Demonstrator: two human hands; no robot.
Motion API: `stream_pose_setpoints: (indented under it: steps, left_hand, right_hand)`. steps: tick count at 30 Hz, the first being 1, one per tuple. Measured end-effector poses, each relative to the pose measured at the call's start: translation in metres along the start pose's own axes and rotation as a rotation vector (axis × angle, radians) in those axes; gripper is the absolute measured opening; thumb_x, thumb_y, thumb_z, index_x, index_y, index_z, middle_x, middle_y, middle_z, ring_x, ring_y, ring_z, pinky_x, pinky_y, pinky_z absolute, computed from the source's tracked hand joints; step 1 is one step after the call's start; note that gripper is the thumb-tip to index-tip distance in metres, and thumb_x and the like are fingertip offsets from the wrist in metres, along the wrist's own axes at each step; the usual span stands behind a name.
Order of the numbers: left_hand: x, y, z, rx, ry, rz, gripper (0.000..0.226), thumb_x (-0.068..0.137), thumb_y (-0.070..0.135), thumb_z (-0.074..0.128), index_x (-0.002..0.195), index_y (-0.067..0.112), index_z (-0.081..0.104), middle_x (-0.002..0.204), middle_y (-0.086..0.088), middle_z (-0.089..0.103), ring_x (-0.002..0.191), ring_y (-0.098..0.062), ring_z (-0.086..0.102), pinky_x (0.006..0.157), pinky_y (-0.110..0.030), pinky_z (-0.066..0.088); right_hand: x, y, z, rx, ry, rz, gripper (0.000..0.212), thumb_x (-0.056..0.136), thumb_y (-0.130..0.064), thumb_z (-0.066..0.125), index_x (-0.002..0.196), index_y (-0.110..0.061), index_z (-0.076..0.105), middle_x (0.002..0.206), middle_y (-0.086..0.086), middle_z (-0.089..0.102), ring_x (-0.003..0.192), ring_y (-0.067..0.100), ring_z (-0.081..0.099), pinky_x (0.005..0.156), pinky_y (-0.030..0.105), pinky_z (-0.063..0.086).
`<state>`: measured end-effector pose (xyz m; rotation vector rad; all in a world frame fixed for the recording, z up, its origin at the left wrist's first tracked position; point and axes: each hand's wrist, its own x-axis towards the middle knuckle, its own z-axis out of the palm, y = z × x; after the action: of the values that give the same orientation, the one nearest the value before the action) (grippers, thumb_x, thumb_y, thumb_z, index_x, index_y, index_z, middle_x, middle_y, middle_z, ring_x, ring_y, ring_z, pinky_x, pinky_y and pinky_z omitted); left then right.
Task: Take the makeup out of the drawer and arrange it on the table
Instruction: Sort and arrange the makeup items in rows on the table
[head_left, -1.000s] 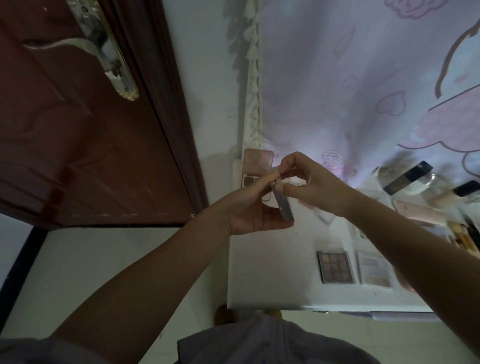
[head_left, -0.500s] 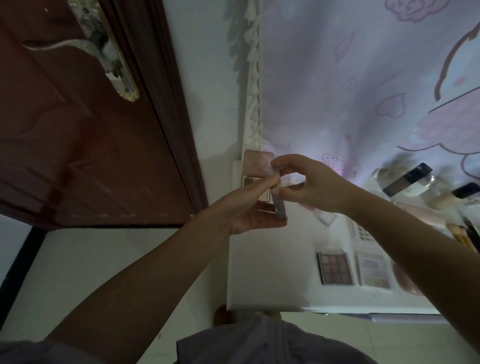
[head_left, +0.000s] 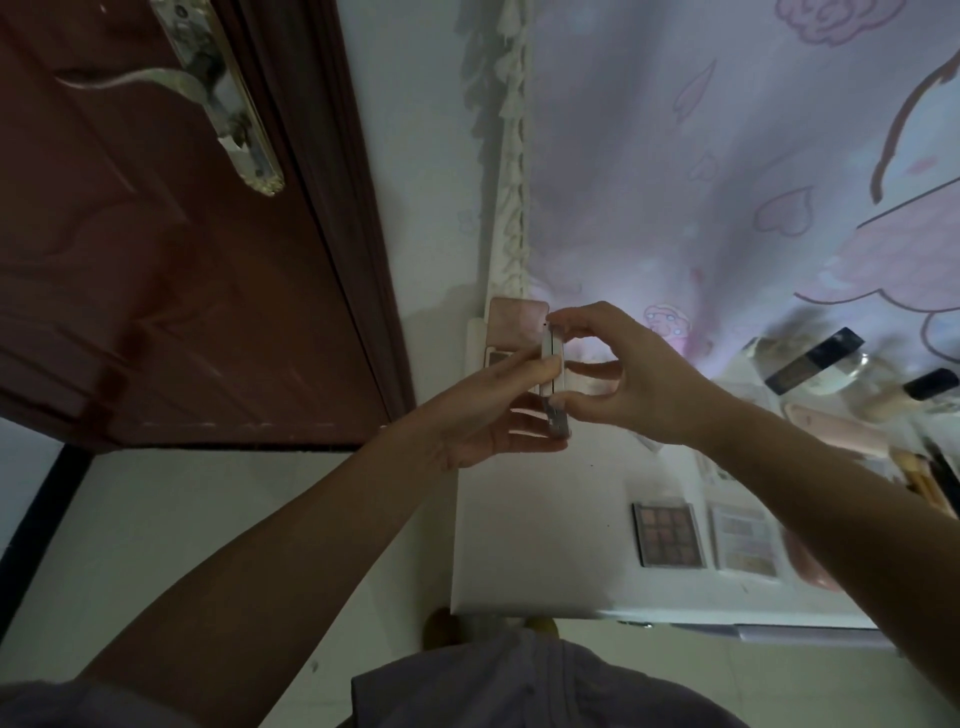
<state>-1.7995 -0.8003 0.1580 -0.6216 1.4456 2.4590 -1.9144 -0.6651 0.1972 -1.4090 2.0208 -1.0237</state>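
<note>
A slim compact case (head_left: 552, 364) is held edge-on above the white table (head_left: 524, 545), near its far left corner. My left hand (head_left: 493, 415) supports it from the left with thumb and fingers on its lower part. My right hand (head_left: 623, 374) pinches it from the right, fingers on its top end and thumb near its lower end. Behind it an open pink palette (head_left: 514, 327) stands at the table's back left corner. A dark eyeshadow palette (head_left: 669, 535) and a pale palette (head_left: 745, 540) lie flat near the front edge.
Bottles, tubes and brushes (head_left: 831, 374) crowd the table's right side under a pink patterned curtain (head_left: 727, 156). A brown door (head_left: 156, 260) with a metal handle (head_left: 208, 88) stands at the left. The drawer front (head_left: 779, 631) shows below the table's front edge.
The compact has been turned more upright and lifted slightly. My right hand's fingers have spread, now pinching its top and bottom ends; my left hand stays beneath it.
</note>
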Motion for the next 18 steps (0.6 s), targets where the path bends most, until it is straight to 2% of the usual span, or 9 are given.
stream_pose_setpoints:
  steps: [3,6,8,10,12,14,16,18]
  left_hand:
    - [0.000,0.000,-0.004,-0.005,-0.042,0.009,0.042,0.087,0.035,0.059,0.128,0.023,0.054,0.114,-0.007,0.062,0.100,-0.023,0.062,0.094,-0.041,0.051]
    - [0.000,0.006,-0.005,-0.032,-0.020,0.047,0.054,0.078,0.038,0.061,0.126,0.014,0.055,0.120,-0.006,0.061,0.106,-0.019,0.060,0.087,-0.034,0.052]
    - [0.000,0.006,-0.005,0.017,0.017,0.132,0.044,0.084,0.030,0.060,0.125,0.013,0.054,0.121,-0.007,0.060,0.107,-0.018,0.059,0.088,-0.030,0.052]
    - [0.000,0.005,-0.003,0.161,0.087,0.254,0.041,0.090,0.015,0.059,0.130,0.015,0.048,0.125,-0.004,0.058,0.112,-0.014,0.058,0.090,-0.026,0.052]
    - [-0.003,0.003,0.000,0.353,0.109,0.374,0.054,0.085,0.006,0.065,0.131,0.020,0.040,0.126,0.005,0.055,0.113,-0.002,0.055,0.087,-0.018,0.050]
    - [-0.006,0.001,0.005,0.515,0.115,0.434,0.068,0.078,0.009,0.073,0.131,0.027,0.035,0.126,0.013,0.051,0.113,0.006,0.052,0.087,-0.011,0.047]
    - [-0.007,-0.001,0.009,0.582,0.148,0.458,0.079,0.074,0.015,0.078,0.137,0.025,0.031,0.133,0.012,0.048,0.119,0.005,0.049,0.092,-0.011,0.045]
    - [-0.008,-0.002,0.009,0.628,0.171,0.486,0.086,0.074,0.018,0.079,0.142,0.024,0.026,0.138,0.013,0.042,0.120,0.006,0.046,0.094,-0.009,0.042]
  right_hand:
    - [-0.001,-0.004,-0.003,-0.028,-0.077,-0.048,0.070,0.075,-0.020,0.076,0.131,-0.030,0.036,0.125,-0.022,0.040,0.120,0.002,0.043,0.097,0.013,0.043]
    - [-0.001,-0.005,-0.004,-0.078,-0.157,-0.108,0.074,0.078,-0.019,0.073,0.140,-0.022,0.033,0.139,-0.014,0.036,0.128,0.000,0.037,0.102,0.010,0.036]
    - [-0.001,-0.007,-0.007,0.052,-0.177,-0.003,0.063,0.082,-0.025,0.068,0.137,-0.031,0.037,0.140,-0.016,0.040,0.129,-0.003,0.038,0.100,0.012,0.039]
    - [0.001,-0.011,-0.013,0.282,-0.154,0.212,0.047,0.080,-0.045,0.061,0.124,-0.040,0.047,0.130,-0.021,0.050,0.123,-0.001,0.047,0.096,0.021,0.045]
    - [0.005,-0.008,-0.019,0.467,-0.194,0.427,0.054,0.074,-0.055,0.054,0.120,-0.028,0.051,0.122,-0.009,0.059,0.115,0.012,0.058,0.095,0.040,0.050]
    - [0.007,-0.006,-0.022,0.523,-0.263,0.517,0.051,0.076,-0.051,0.057,0.116,-0.020,0.050,0.103,-0.007,0.067,0.092,0.010,0.067,0.094,0.049,0.050]
    - [0.008,-0.004,-0.022,0.563,-0.322,0.540,0.036,0.082,-0.040,0.061,0.108,-0.019,0.048,0.071,-0.016,0.067,0.063,0.003,0.065,0.094,0.051,0.049]
    - [0.008,-0.002,-0.021,0.610,-0.339,0.531,0.029,0.085,-0.029,0.062,0.105,-0.016,0.048,0.058,-0.017,0.063,0.054,0.003,0.062,0.094,0.052,0.049]
